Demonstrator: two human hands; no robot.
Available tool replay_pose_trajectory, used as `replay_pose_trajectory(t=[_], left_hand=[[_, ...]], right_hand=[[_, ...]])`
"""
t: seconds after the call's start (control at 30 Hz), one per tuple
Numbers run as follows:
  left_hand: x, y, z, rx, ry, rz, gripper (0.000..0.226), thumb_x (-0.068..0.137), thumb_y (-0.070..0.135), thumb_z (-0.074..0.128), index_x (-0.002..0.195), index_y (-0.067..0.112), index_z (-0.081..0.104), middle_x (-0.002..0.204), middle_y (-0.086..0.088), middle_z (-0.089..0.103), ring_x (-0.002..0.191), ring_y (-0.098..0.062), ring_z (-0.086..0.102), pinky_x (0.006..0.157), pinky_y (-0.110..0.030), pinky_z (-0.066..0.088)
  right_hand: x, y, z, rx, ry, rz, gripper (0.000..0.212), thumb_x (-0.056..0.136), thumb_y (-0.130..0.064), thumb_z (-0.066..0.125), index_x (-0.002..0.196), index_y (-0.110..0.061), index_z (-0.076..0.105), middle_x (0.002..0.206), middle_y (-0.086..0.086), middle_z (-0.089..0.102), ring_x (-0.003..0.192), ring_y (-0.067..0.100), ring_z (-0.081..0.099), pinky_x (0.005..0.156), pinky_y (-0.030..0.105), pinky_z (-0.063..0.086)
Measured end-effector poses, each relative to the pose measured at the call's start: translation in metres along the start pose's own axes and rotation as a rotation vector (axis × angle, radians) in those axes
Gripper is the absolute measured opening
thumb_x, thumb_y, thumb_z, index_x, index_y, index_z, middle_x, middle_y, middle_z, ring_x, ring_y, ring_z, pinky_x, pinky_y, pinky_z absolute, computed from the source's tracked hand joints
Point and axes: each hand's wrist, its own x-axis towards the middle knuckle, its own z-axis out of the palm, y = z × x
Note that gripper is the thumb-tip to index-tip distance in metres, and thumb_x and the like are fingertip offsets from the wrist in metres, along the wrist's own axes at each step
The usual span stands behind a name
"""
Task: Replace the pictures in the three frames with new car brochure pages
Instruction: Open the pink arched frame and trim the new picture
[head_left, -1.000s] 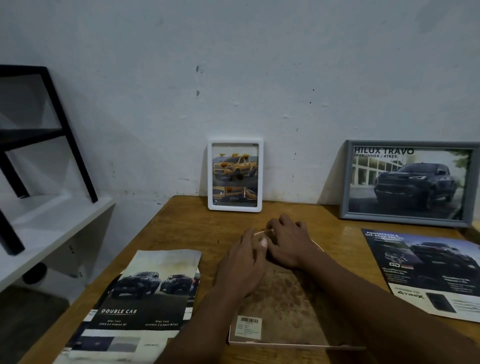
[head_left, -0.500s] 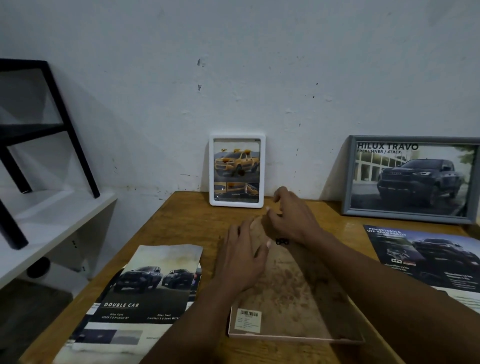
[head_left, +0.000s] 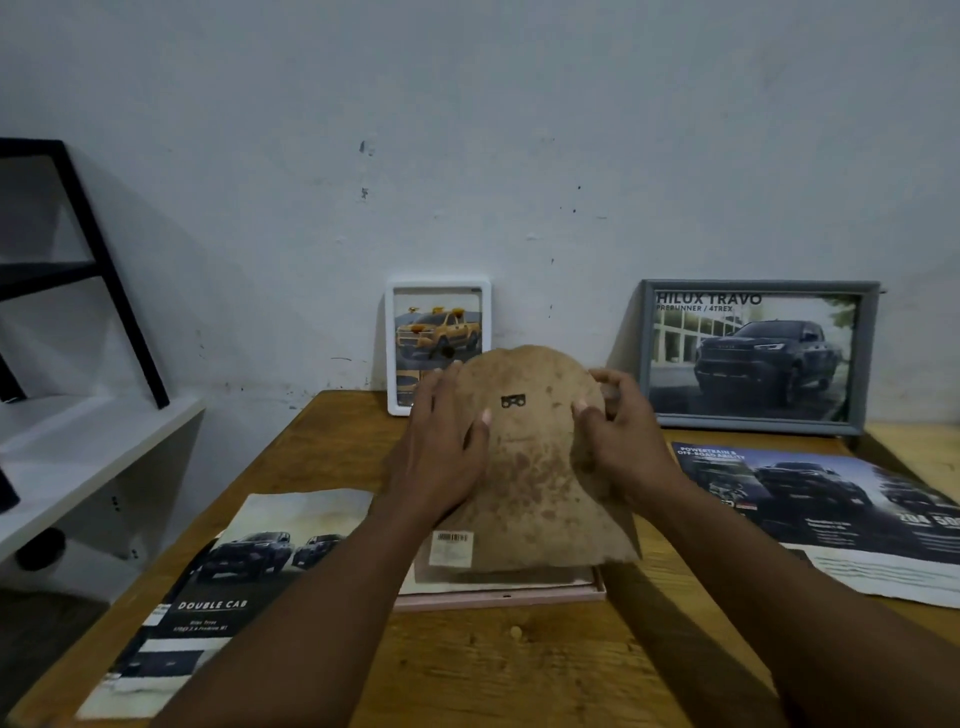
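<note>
A wooden table (head_left: 519, 665) stands against a white wall (head_left: 467, 130), where the white frame (head_left: 392, 353) and grey frame (head_left: 867, 358) lean upright, probably to stay clear of the work. The Double Cab page (head_left: 234, 587) and the powertrain page (head_left: 831, 499) lie flat at either side, within reach. Between them the pink frame (head_left: 498, 597) lies face down. The left hand (head_left: 441, 447) and right hand (head_left: 618, 441) pinch the brown backing board (head_left: 535, 467) by its edges and tilt it up, seemingly to reach the picture beneath.
</note>
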Motion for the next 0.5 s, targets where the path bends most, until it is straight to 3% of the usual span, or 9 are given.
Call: replay_pose_trajectory(t=[0.1, 0.3, 0.43, 0.5], left_hand=[[0.003, 0.021, 0.01, -0.077, -0.033, 0.043, 0.07, 0.101, 0.044, 0.055, 0.159, 0.022, 0.023, 0.164, -0.004, 0.024, 0.149, -0.021, 0.027, 0.116, -0.038, 0.032], [-0.012, 0.056, 0.05, -0.094, -0.302, 0.051, 0.082, 0.089, 0.061, 0.061, 0.157, 0.029, 0.027, 0.159, 0.0, 0.037, 0.14, -0.023, 0.042, 0.11, -0.049, 0.044], [-0.03, 0.069, 0.076, -0.061, -0.5, 0.032, 0.078, 0.09, 0.057, 0.064, 0.156, 0.03, 0.033, 0.157, 0.002, 0.044, 0.14, -0.023, 0.044, 0.111, -0.045, 0.043], [-0.037, 0.072, 0.084, -0.025, -0.561, 0.005, 0.074, 0.092, 0.058, 0.061, 0.155, 0.03, 0.034, 0.158, 0.002, 0.042, 0.141, -0.023, 0.045, 0.112, -0.046, 0.043]], right_hand=[[0.011, -0.019, -0.028, -0.048, 0.054, -0.052, 0.037, 0.103, -0.022, 0.048, 0.138, -0.03, 0.041, 0.113, -0.004, 0.055, 0.095, 0.016, 0.062, 0.072, 0.038, 0.059], [0.031, -0.009, -0.109, -0.356, 0.126, -0.033, 0.041, 0.097, -0.02, 0.059, 0.137, -0.023, 0.051, 0.129, 0.01, 0.058, 0.109, 0.028, 0.06, 0.091, 0.053, 0.055], [0.027, 0.026, -0.137, -0.508, 0.156, 0.107, 0.045, 0.096, -0.018, 0.063, 0.138, -0.008, 0.051, 0.135, 0.017, 0.056, 0.114, 0.033, 0.057, 0.095, 0.048, 0.05], [0.023, 0.044, -0.139, -0.509, 0.152, 0.175, 0.045, 0.096, -0.017, 0.063, 0.138, -0.008, 0.051, 0.132, 0.019, 0.058, 0.102, 0.028, 0.057, 0.08, 0.037, 0.049]])
